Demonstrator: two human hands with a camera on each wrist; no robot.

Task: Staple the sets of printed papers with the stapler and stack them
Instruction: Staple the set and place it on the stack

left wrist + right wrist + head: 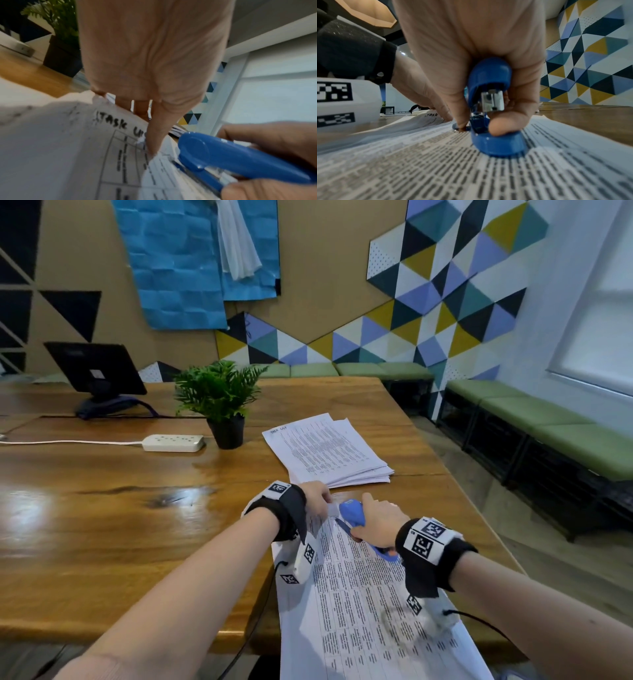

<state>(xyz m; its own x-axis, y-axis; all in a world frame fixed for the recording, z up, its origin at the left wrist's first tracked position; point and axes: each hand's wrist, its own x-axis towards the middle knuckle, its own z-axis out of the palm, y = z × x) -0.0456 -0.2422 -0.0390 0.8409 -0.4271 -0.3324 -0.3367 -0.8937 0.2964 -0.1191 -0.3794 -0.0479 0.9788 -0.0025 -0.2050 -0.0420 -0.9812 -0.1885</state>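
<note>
A set of printed papers (359,594) lies lengthwise on the wooden table (137,508) in front of me. My left hand (320,501) pinches its far top corner, thumb (154,142) on top of the sheet (68,148) and fingers behind the lifted edge. My right hand (362,517) grips a blue stapler (352,511), whose mouth sits over that same corner just right of the left thumb. In the right wrist view the stapler (489,75) rests with its base on the paper (436,169), squeezed between finger and thumb. A stack of printed papers (329,453) lies further back.
A potted plant (222,405) and a white power strip (173,442) stand behind the work area to the left, with a dark screen (96,371) at the back left. The table's right edge (479,508) runs close to my right hand. Green benches (548,422) line the wall.
</note>
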